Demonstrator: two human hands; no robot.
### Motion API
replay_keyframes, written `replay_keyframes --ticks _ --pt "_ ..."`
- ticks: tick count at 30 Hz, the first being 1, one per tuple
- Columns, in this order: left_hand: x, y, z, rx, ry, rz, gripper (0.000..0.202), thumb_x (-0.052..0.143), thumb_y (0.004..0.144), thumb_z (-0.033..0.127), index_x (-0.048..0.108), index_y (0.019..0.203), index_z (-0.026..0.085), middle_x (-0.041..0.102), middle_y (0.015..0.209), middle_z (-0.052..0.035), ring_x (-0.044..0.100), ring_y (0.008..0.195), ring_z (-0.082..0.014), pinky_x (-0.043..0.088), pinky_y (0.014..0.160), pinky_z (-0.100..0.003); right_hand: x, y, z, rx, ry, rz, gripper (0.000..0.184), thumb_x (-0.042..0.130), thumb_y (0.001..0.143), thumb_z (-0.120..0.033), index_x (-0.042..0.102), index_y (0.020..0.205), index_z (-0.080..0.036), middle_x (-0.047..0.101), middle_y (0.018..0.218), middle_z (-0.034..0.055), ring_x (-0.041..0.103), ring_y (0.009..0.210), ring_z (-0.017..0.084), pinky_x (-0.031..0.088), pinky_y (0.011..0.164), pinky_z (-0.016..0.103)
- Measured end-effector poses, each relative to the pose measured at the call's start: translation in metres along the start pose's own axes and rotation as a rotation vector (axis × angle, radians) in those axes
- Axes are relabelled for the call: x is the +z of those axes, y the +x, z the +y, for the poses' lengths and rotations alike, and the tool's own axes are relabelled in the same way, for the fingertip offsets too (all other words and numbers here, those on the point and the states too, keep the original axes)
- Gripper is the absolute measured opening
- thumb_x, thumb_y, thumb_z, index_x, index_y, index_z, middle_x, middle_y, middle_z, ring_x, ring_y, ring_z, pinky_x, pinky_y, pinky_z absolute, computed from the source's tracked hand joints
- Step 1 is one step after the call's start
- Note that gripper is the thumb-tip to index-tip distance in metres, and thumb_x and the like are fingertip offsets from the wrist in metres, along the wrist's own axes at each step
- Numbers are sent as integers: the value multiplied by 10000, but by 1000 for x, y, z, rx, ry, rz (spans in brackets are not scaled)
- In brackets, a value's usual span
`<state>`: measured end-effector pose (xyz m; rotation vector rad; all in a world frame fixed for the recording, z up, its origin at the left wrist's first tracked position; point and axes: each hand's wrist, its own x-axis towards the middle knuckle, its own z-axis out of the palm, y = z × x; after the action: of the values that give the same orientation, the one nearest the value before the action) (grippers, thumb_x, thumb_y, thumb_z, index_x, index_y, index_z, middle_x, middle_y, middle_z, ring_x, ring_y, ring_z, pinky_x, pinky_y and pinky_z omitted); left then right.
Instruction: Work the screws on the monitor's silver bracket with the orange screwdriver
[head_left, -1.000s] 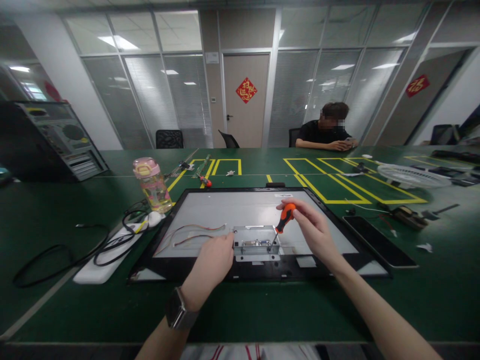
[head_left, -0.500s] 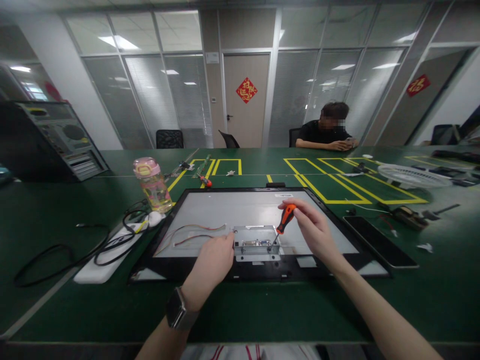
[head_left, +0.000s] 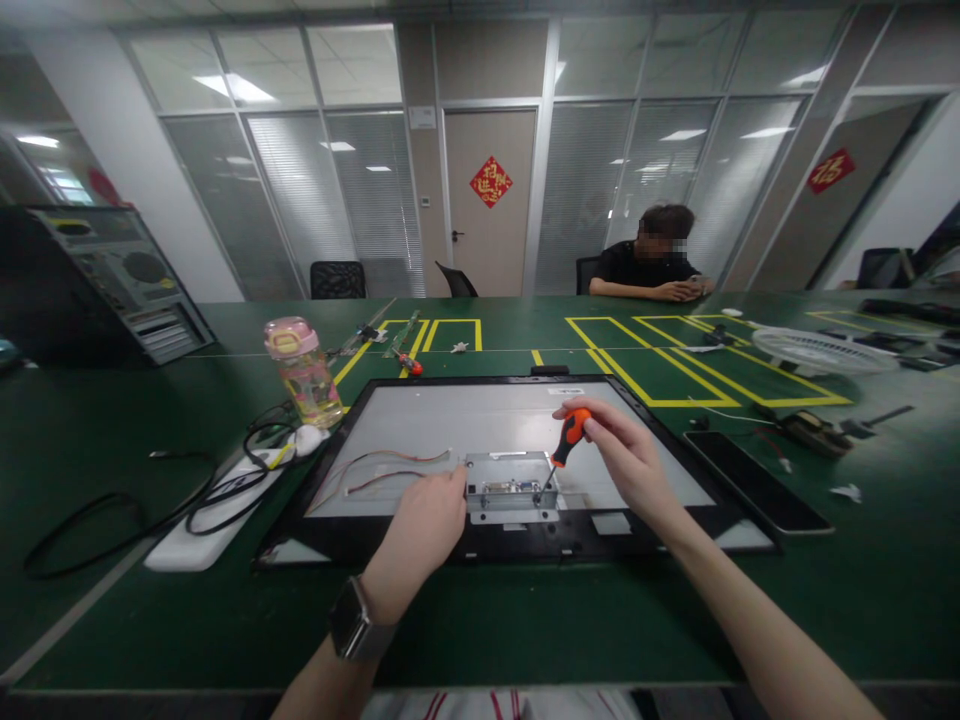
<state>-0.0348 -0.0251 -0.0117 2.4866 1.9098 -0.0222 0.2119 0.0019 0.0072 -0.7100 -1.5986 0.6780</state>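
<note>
Glass-partitioned office beyond, wooden door [head_left: 465, 140] at twelve o'clock with a red diamond-shaped sign [head_left: 491, 182]; in front, a green bench [head_left: 187, 640] marked with yellow tape [head_left: 480, 335]. Clock face centred on a black-framed display panel [head_left: 420, 410], flat on the bench. Far out at ten o'clock, an open-sided computer tower [head_left: 45, 280]; at nine, a long white case [head_left: 184, 545], black cable looped across it; at ten again but nearer, a pink-lidded drink bottle [head_left: 304, 380]; at eleven, a small red-handled screwdriver [head_left: 412, 367], lying down. Over the panel's left half, thin wire leads. Left hand [head_left: 427, 515], smartwatch [head_left: 351, 620] on its wrist, fingertips touching the left edge of a metal bracket [head_left: 487, 470] on the panel's six o'clock side; gripping or merely steadying, cannot tell. At the bracket's right end, tip down and handle leaning toward one o'clock, an orange-and-black screwdriver [head_left: 570, 435], clamped in the fingers of the right hand [head_left: 626, 450]. Hands well apart from each other. At one o'clock, a seated person [head_left: 630, 265] in black; at three, beside the panel, a smartphone [head_left: 757, 480]; toward two, a white oval grille [head_left: 825, 350].
</note>
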Motion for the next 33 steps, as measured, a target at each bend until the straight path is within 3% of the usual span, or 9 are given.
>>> replay_keyframes --ticks 5,12,18,22,27,33 --pt "-2 -1 0 2 -12 -5 244 353 918 113 563 1036 152 695 931 -112 680 893 -247 515 783 -355 2 -1 -5 -24 -61 13 256 490 962 -315 685 1123 -277 714 1101 47 632 1048 239 477 908 382" --pt "0 1 0 -6 4 -14 233 367 922 125 568 1039 149 693 899 -108 685 874 -250 517 763 -344 8 1 -8 -86 -162 94 150 661 851 -323 715 975 -259 613 850 22 557 713 169 460 677 318" --pt "1 0 -1 3 5 7 218 378 914 117 568 1015 154 694 893 -106 686 870 -245 517 758 -338 7 -1 -7 -79 -123 78 265 450 955 -292 692 1058 -256 667 1068 62 580 1043 242 439 893 390" --pt "2 0 -1 8 7 1 237 355 919 115 565 1022 153 694 876 -110 687 853 -256 522 746 -361 7 -2 -6 -49 -101 68 254 475 956 -300 663 1122 -263 689 976 49 616 938 227 464 840 378" --pt "2 1 -2 9 13 1 240 355 920 119 568 1025 149 691 870 -109 686 855 -248 519 751 -349 9 -1 -3 -96 -173 91 151 623 880 -319 691 1003 -261 601 866 30 556 763 190 447 703 334" --pt "1 0 -1 2 -5 -3 241 359 920 123 567 1039 151 691 885 -109 684 860 -250 516 747 -348 6 -3 -2 -110 -109 48 265 428 974 -298 665 1088 -264 666 1037 58 587 1014 236 433 893 392"
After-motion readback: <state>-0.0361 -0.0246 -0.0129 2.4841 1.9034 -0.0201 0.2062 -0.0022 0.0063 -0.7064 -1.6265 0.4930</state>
